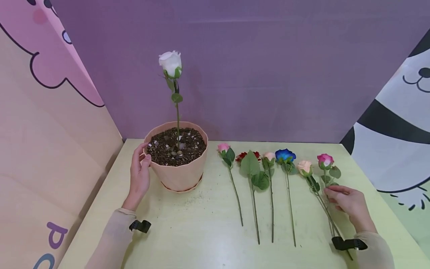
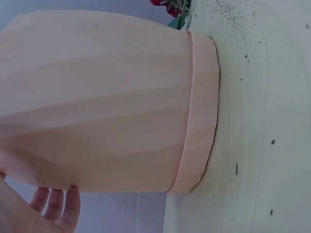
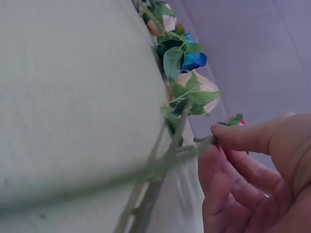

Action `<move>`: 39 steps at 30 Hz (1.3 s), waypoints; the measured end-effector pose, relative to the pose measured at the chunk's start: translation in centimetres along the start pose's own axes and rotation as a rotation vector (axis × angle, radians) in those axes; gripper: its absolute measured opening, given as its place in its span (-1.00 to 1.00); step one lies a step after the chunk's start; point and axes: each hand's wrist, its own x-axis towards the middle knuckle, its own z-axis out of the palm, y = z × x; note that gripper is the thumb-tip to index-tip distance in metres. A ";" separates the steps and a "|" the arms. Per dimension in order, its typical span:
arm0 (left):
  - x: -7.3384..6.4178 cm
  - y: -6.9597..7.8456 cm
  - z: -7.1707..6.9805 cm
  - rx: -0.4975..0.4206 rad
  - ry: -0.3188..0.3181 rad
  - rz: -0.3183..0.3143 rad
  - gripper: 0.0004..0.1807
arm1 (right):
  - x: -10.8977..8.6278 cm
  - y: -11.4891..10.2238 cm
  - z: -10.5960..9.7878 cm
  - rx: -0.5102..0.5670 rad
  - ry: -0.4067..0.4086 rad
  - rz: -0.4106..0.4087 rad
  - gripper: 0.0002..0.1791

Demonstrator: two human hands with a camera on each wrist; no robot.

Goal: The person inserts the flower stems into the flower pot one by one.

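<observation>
In the head view, my left hand point(image 1: 139, 175) rests against the left side of a pink flower pot point(image 1: 179, 177), thumb and fingers touching it near the rim. The left wrist view shows several fingertips point(image 2: 72, 195) at the pot's wall. A white rose point(image 1: 170, 64) stands upright in the pot's dark soil point(image 1: 161, 149). At the far right, my right hand point(image 1: 347, 205) pinches the stem of a deep pink rose point(image 1: 325, 160) between thumb and fingers. A peach rose point(image 1: 305, 167) lies just left of it, its stem crossing near the held one.
Across the table point(image 1: 201, 239) lie a pink rose point(image 1: 223, 148), a dark red flower point(image 1: 240, 157), a pale pink rose point(image 1: 268, 156) and a blue rose point(image 1: 285, 155). Soil crumbs are scattered before the pot. A purple wall point(image 1: 255, 74) stands behind.
</observation>
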 end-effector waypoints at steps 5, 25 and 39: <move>0.0 0.0 -0.1 0.002 0.001 0.006 -0.46 | -0.2 -0.3 0.0 0.055 0.005 -0.048 -0.69; 0.1 -0.1 0.0 -0.001 0.010 0.015 -0.47 | -0.6 -2.9 0.4 0.669 0.040 -0.073 -0.86; 0.1 -0.3 0.1 0.003 0.009 0.021 -0.46 | -0.5 -5.8 1.2 0.984 -0.055 -0.163 -0.86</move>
